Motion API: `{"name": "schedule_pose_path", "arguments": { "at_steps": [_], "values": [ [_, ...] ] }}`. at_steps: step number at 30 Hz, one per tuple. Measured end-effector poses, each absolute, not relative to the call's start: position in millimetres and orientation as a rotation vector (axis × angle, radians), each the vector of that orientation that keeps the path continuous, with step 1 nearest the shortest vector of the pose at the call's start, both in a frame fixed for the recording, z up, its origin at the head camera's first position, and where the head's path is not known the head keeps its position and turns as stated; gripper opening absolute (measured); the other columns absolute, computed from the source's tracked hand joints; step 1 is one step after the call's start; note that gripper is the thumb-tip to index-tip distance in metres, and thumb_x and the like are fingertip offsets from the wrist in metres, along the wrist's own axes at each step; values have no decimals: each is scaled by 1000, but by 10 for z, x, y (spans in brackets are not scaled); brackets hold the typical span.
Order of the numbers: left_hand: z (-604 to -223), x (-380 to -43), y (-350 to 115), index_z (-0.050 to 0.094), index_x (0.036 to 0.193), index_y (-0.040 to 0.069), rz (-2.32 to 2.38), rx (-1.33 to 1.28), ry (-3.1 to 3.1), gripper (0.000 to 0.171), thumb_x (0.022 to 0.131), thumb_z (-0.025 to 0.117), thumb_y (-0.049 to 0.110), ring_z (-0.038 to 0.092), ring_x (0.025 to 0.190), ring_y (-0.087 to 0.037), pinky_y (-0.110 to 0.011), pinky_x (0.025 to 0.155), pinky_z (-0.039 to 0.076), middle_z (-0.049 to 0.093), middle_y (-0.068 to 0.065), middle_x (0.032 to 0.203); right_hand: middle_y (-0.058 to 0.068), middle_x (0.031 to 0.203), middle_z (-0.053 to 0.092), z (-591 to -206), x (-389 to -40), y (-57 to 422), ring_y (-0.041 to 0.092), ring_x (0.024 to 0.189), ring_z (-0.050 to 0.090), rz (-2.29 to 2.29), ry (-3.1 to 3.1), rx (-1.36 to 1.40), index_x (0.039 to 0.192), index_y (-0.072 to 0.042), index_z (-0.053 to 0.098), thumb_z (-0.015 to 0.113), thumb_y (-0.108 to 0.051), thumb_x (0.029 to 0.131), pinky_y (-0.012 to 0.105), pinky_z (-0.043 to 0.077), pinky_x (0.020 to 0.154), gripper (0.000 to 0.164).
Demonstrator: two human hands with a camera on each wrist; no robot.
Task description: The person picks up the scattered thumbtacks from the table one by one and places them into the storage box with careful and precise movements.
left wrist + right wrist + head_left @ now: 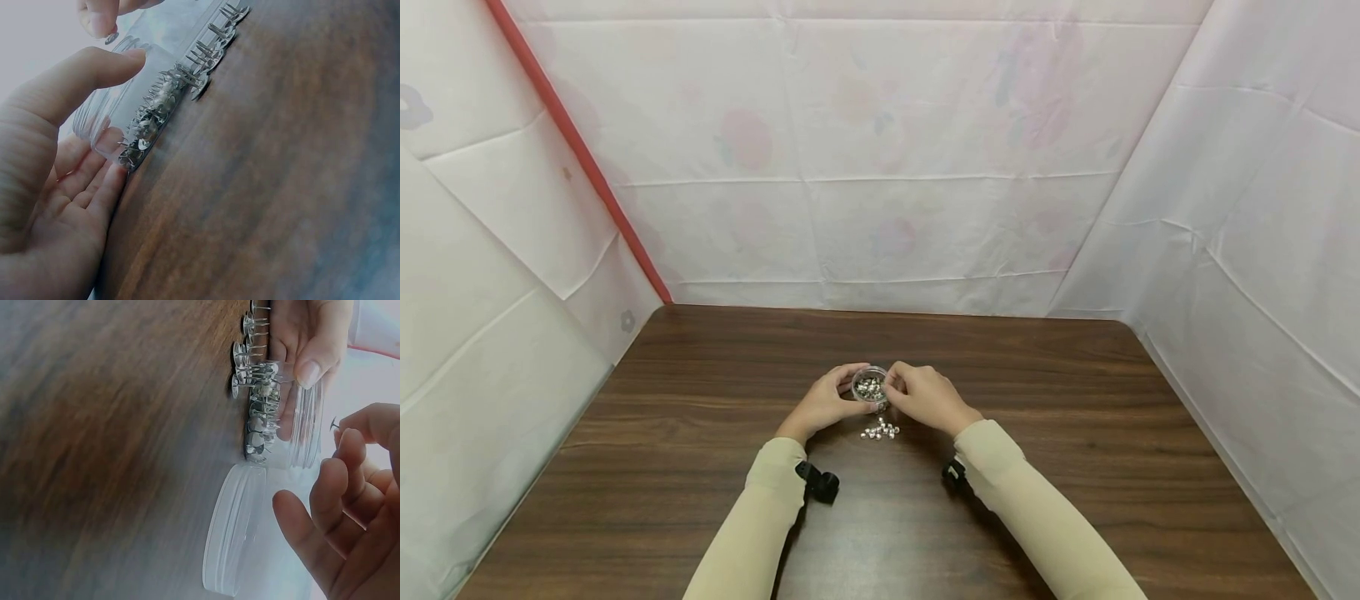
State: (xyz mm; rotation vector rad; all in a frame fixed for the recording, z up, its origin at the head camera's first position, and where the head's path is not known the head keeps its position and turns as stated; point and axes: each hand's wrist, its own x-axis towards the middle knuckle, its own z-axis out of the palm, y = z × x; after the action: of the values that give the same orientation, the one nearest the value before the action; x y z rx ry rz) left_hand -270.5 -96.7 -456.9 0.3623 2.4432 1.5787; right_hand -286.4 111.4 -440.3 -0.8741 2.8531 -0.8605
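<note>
My left hand (823, 406) holds a small clear plastic jar (305, 428) on the table, thumb on one side and fingers round the other. Inside the jar lies a heap of silver thumbtacks (148, 127). Above the jar's open mouth, my right hand (928, 396) pinches a single thumbtack (334, 424) between thumb and finger; its other fingers are spread in the right wrist view. Loose thumbtacks (880, 430) lie in a small group on the near side of the jar, several with points up.
A clear round lid (234, 531) stands beside the jar in the right wrist view; my right hand seems to hide it from the head view. The dark wooden table (715, 375) ends at white cloth walls (865, 242) behind and on both sides.
</note>
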Motion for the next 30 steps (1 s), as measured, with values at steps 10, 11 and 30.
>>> {"name": "schedule_pose_path", "arguments": {
  "at_steps": [10,11,30],
  "values": [
    [-4685,-2771,-981,42,140,17,1568,358,2447,74,76,77,29,38,126,-30,-50,104,39,36,-10,144,-10,64,57,-4445,-2969,1040,6,46,47,-800,2888,-865,92,-24,59,53,-30,94,24,42,42,9],
    [-4731,-2794,-985,42,140,18,1575,355,2445,75,76,78,30,38,126,-30,-50,104,39,36,-9,144,-10,64,57,-4447,-2977,1034,6,46,48,-794,2890,-859,92,-24,59,53,-30,94,23,42,42,10],
    [-4975,-2920,-1007,47,133,32,1621,338,2462,73,68,82,37,45,120,-20,-46,99,44,43,1,136,-8,65,57,-4490,-3035,976,8,46,47,-748,2883,-773,95,-24,60,52,-34,94,25,40,42,13]
  ]
}}
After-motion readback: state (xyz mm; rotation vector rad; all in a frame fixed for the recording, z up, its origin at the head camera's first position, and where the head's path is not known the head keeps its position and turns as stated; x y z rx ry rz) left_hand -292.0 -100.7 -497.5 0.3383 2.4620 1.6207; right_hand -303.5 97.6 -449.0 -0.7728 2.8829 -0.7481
